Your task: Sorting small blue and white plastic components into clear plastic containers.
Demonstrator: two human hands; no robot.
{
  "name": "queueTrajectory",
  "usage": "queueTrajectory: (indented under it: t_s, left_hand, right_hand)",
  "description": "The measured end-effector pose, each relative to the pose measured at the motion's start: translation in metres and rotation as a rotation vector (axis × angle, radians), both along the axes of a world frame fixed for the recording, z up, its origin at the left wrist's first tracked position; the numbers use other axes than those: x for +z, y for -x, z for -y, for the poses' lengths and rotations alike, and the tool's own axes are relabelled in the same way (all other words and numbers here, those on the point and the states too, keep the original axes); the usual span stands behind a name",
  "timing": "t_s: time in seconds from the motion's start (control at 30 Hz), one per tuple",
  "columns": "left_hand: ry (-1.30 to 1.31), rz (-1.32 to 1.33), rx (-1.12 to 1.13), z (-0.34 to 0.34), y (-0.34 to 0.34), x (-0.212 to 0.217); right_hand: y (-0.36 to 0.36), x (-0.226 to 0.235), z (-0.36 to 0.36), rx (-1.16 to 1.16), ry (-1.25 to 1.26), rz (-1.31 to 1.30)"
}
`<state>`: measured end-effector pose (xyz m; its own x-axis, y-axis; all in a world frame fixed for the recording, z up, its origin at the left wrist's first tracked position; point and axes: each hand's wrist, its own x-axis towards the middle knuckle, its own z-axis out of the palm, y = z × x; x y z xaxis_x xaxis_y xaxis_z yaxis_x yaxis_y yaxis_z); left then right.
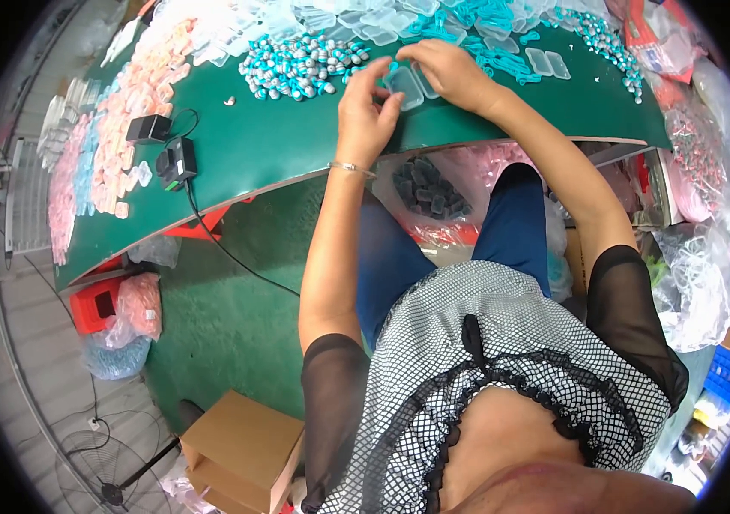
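On the floor at left, a red bin (91, 300) stands by a stuffed pink bag (140, 308), then an open brown box (241, 433). Above the green tabletop (245, 141), the left hand (391, 83) curves its fingers by an open clear case (405, 89). Below, a clear bag (471, 176) holds dark little boxes (430, 190). The right hand (412, 64) bends over the case's right side. I can't tell if either hand pinches it.

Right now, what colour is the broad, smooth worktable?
The worktable is dark green, clearest in the head view.
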<state>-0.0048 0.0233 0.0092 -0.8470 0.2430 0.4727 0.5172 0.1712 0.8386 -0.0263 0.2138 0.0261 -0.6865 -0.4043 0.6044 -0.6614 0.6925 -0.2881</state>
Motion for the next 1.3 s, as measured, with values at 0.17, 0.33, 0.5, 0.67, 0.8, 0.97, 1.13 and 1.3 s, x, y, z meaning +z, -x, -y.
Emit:
queueTrajectory:
  t_s: [0.17,0.33,0.5,0.67,0.8,0.97,1.13,1.3]
  left_hand:
    - [0.282,0.002,-0.120,0.021,-0.011,0.003]
    - [0.457,-0.277,0.009,0.027,-0.023,0.007]
    - [0.498,-0.328,0.115,0.016,-0.031,0.008]
    - [0.506,-0.408,0.268,-0.023,-0.038,0.008]
    - [0.640,-0.429,0.284,-0.026,-0.034,0.010]
    - [0.595,-0.409,0.080,0.004,-0.025,0.005]
    - [0.533,-0.378,0.094,0.023,-0.031,0.010]
    - [0.423,-0.393,0.242,0.013,-0.028,-0.005]
  right_hand:
    - [-0.005,0.001,0.008,0.093,0.082,0.127]
    - [0.000,0.020,-0.023,-0.044,0.075,-0.016]
    - [0.004,0.007,-0.043,-0.165,-0.235,-0.108]
    - [0.005,-0.001,-0.036,-0.220,-0.329,-0.182]
    - [0.001,0.004,-0.031,-0.207,-0.310,-0.161]
    - [-0.001,0.005,-0.032,-0.163,-0.343,-0.210]
    - [0.015,0.016,-0.037,-0.132,-0.114,-0.069]
    - [0.009,0.021,-0.031,0.043,-0.004,-0.062]
